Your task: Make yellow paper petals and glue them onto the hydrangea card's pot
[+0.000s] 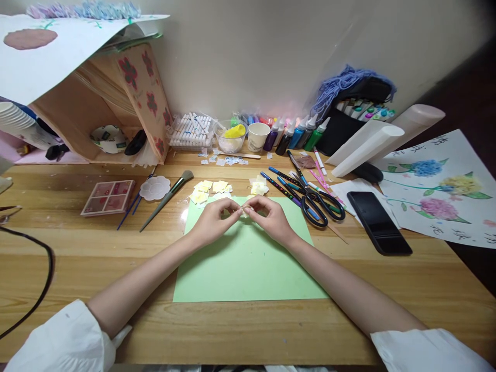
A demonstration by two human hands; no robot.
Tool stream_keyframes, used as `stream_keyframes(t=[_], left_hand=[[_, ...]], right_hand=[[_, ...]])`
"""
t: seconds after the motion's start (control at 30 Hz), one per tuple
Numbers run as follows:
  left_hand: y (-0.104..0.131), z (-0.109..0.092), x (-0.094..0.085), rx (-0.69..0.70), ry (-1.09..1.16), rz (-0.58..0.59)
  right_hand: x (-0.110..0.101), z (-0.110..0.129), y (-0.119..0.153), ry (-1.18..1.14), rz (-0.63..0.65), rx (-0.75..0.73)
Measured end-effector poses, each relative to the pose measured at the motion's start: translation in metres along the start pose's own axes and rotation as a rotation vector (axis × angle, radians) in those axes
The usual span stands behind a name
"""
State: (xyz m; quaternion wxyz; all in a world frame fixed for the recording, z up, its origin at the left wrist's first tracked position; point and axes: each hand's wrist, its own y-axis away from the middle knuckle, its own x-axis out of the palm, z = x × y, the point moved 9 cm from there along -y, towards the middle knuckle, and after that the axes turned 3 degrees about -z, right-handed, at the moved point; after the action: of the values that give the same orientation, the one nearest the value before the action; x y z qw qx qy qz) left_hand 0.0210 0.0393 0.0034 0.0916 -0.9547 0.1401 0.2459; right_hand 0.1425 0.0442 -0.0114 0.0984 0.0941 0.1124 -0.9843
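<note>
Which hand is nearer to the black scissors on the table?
Right. The right hand is just left of the scissors; the left hand is farther left.

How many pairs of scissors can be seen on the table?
1. The scissors, with black handles, lie on the wooden table just right of the green paper, among the colored pens. More could be hidden under the clutter.
</note>
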Motion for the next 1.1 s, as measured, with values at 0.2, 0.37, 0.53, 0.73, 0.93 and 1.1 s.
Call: stream_keyframes(t=[0.2, 0.37, 0.53, 0.73, 0.93, 1.1], left_hand=[[-0.001, 0.004, -0.003, -0.032, 0.070, -0.016], [-0.002, 0.009, -0.003, -0.074, 0.119, -0.003], [-0.002, 0.011, -0.002, -0.102, 0.136, -0.001], [-0.001, 0.011, -0.001, -0.136, 0.145, 0.013], [-0.002, 0.011, -0.002, -0.106, 0.141, 0.010], [-0.002, 0.012, -0.002, -0.107, 0.140, 0.010]], right_hand=[[0.002, -0.001, -0.001, -0.046, 0.018, 0.041], [0.003, -0.001, 0.000, -0.071, 0.031, 0.049], [0.002, -0.003, 0.000, -0.080, 0.026, 0.052], [0.002, -0.006, 0.000, -0.089, 0.017, 0.044], [0.003, -0.006, 0.000, -0.085, 0.030, 0.046], [0.003, -0.005, 0.000, -0.069, 0.029, 0.045]])
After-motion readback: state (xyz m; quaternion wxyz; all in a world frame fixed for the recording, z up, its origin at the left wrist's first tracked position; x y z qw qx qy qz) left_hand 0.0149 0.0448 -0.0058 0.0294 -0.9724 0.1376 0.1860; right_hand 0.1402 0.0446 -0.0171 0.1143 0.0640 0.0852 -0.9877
